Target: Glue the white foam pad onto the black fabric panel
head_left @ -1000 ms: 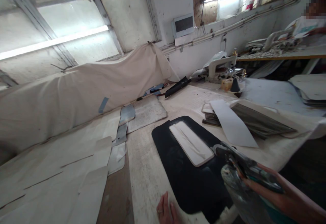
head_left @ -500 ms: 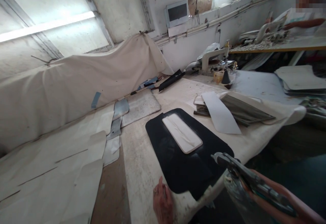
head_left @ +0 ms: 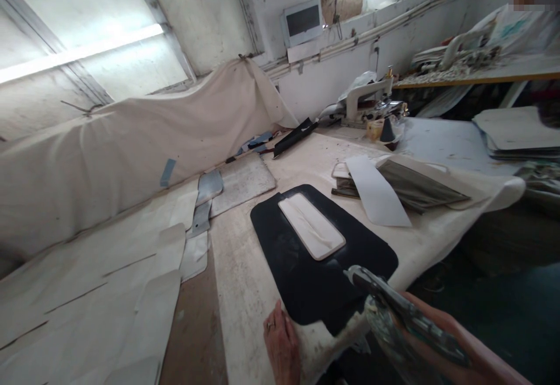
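A flat black panel with rounded corners lies on the pale cloth-covered table. On it rests a light rectangular piece with a wrinkled surface and a darker rim. My left hand, a ring on one finger, lies at the panel's near left edge, fingers stretched forward and holding nothing. In my right hand is a spray gun, its nozzle over the right near part of the panel. Below the gun hangs a cup that looks wrapped in plastic. The gun hides part of my right fingers.
Large pale sheets cover the left side. A white strip and dark framed pieces lie right of the panel. Farther back stand a sewing machine and a stack of cut pieces. Another person is at the far right table.
My right hand has moved the spray gun left and slightly down over the panel. My left hand stays at the panel's edge, with its fingers slightly shifted.
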Action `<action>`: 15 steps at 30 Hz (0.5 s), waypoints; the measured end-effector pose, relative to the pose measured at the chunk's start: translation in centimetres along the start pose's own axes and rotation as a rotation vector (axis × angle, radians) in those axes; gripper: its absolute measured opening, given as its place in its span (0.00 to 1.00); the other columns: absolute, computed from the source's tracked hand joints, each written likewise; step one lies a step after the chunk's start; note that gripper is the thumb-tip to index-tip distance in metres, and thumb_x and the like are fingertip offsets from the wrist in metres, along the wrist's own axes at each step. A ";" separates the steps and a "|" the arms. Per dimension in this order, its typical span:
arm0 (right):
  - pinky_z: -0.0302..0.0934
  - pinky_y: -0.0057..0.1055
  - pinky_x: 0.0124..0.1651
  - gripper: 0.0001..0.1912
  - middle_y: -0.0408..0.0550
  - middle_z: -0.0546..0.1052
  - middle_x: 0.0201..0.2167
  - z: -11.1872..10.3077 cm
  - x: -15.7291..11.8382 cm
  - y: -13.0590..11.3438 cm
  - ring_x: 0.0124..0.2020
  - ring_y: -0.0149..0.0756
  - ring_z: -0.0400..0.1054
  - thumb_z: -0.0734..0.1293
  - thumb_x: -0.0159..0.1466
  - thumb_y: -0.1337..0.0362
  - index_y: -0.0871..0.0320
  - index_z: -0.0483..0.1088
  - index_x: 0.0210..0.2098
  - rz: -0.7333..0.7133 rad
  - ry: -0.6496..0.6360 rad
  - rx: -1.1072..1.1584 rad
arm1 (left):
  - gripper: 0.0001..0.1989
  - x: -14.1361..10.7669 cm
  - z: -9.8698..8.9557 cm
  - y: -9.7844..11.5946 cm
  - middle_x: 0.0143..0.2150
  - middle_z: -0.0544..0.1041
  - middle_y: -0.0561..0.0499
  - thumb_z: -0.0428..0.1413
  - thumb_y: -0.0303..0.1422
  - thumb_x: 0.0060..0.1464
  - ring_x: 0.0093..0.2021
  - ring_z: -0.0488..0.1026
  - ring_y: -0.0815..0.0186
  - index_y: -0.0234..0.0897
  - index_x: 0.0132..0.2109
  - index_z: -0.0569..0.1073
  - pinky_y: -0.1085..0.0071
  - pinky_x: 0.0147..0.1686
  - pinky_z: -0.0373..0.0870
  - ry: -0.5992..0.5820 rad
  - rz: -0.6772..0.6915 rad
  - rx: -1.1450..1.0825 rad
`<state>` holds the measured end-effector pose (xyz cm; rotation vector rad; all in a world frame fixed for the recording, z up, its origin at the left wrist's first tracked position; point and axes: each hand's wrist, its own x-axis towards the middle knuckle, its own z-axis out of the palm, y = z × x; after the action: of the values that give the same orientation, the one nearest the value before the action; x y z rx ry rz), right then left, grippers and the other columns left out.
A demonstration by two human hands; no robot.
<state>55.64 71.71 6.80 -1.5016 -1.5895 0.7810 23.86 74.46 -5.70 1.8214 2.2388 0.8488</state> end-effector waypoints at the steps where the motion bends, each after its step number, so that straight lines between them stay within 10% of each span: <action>1: 0.63 0.31 0.50 0.28 0.45 0.72 0.48 -0.2 0.1 0.0 0.48 0.47 0.66 0.66 0.52 0.48 0.52 0.69 0.50 -0.011 -0.045 0.021 | 0.21 0.0 0.1 0.0 0.48 0.73 0.41 0.41 0.32 0.57 0.47 0.68 0.59 0.31 0.54 0.66 0.57 0.50 0.66 0.011 0.005 0.000; 15: 0.64 0.31 0.48 0.27 0.41 0.72 0.48 -1.0 -1.3 2.3 0.49 0.51 0.65 0.68 0.50 0.54 0.41 0.68 0.51 0.041 -0.095 0.065 | 0.18 -0.2 0.9 2.2 0.47 0.72 0.41 0.43 0.30 0.56 0.49 0.66 0.60 0.34 0.50 0.70 0.57 0.48 0.68 0.140 0.119 -0.017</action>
<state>57.61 70.61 5.14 -1.4739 -1.5914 0.9311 26.21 74.79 -5.43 1.9621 2.2133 1.0435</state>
